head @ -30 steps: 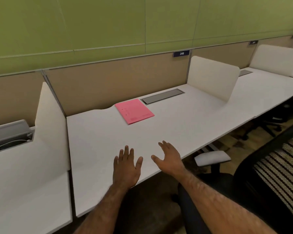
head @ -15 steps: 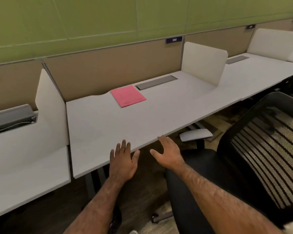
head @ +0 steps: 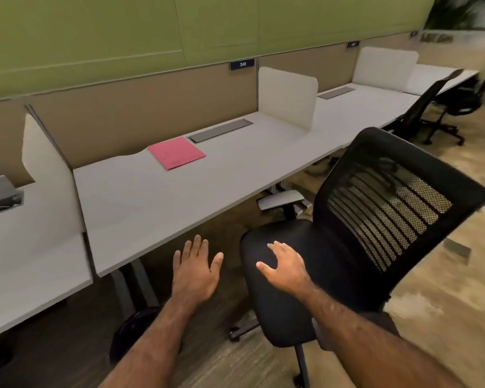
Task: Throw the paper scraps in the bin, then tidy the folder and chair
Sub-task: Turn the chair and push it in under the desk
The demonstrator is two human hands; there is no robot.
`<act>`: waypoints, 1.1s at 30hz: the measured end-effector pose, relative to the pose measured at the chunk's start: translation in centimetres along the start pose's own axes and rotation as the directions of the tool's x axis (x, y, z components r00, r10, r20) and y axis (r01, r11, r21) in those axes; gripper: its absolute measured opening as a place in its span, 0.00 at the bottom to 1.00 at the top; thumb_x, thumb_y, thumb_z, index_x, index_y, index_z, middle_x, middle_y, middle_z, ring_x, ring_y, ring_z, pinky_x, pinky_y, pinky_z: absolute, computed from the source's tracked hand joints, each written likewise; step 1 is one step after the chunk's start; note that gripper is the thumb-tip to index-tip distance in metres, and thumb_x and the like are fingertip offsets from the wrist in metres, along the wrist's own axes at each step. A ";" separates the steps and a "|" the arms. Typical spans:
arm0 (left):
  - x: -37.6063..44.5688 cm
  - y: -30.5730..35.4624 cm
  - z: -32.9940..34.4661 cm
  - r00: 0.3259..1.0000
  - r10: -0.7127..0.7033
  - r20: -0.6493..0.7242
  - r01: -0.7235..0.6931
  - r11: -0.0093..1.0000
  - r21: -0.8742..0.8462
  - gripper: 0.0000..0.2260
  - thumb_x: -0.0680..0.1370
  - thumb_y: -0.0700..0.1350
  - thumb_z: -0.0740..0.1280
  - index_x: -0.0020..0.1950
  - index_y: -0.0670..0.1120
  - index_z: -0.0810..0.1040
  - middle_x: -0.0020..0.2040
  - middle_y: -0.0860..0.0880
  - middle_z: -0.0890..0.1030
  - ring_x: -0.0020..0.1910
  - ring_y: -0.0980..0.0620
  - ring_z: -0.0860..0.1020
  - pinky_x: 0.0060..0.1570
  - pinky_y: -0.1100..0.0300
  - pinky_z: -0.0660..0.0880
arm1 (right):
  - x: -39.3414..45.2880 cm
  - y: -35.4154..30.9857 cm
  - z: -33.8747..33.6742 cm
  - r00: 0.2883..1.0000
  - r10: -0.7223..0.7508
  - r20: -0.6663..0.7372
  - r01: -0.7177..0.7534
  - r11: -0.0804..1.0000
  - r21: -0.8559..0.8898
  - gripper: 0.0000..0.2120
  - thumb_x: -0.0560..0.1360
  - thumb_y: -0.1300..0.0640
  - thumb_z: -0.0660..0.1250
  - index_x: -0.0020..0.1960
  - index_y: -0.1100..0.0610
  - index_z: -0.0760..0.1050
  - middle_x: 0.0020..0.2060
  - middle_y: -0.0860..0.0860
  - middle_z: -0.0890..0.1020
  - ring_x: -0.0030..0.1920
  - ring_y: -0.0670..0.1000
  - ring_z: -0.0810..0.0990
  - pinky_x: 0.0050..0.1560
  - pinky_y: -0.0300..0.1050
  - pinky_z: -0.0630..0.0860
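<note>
Now both hands off desk (head: 179,197), right hand (head: 284,268) over chair (head: 333,247)

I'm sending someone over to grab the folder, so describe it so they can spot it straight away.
Find the long white desk running along the tan partition under the green wall, at the bay marked by the 248 sign. Near the back edge, just left of the grey cable hatch, lies the pink folder, flat and closed. It is the only coloured, loose item on that desk.

White desk (head: 151,203); grey cable hatch (head: 221,130); white dividers (head: 287,96).
</note>
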State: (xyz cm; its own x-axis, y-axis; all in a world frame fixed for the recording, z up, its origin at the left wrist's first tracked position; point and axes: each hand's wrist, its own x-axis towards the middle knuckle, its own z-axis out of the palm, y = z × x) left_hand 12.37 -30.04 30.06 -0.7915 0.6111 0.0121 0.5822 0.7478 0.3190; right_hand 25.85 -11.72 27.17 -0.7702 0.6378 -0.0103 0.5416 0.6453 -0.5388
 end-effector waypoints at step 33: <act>-7.3 22.3 6.6 0.888 0.459 0.014 -0.458 0.888 -0.039 0.30 0.80 0.60 0.52 0.78 0.50 0.49 0.80 0.51 0.47 0.78 0.51 0.43 0.74 0.49 0.40 | -11.4 15.6 -23.1 0.873 0.146 -0.465 -0.175 0.984 -0.019 0.29 0.75 0.41 0.65 0.71 0.53 0.67 0.72 0.52 0.68 0.74 0.52 0.62 0.72 0.53 0.60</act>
State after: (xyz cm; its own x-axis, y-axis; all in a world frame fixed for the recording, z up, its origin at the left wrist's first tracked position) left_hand 32.32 -16.09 30.81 -0.4333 0.8897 0.1435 0.8724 0.3742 0.3145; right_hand 50.81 0.78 38.34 -0.4366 0.8467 0.3041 0.6742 0.5317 -0.5125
